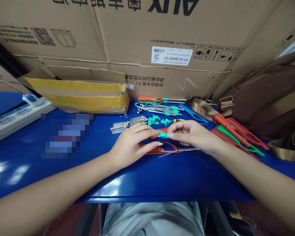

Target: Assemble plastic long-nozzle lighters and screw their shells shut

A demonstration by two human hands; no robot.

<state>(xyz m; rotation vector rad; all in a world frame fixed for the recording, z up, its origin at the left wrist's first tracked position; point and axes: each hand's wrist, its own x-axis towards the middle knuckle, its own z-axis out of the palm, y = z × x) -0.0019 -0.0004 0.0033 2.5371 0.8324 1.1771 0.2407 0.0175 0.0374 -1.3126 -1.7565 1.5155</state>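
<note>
My right hand [193, 132] has its thumb and fingers closed on a small turquoise-green plastic part [163, 134]. My left hand [131, 142] comes in from the other side, its fingers stretched and its thumb apart; the index fingertip is at the green part's left end. Below both hands lies an orange lighter shell [151, 150] with a trigger loop, and a thin metal tube [189, 149] runs from it to the right. Another orange piece [154, 133] is partly hidden behind my left fingers. Just beyond are loose green triggers [153, 120] and several clear lighter fuel tanks [119, 127].
Metal tubes with green ends [159, 108] and an assembled orange lighter [151, 98] lie at the back. Coloured lighter handles [232, 129] spread at right. A yellow-taped box [88, 98] and a white power strip [19, 116] stand left. A large carton [113, 42] rises behind the blue table [147, 183].
</note>
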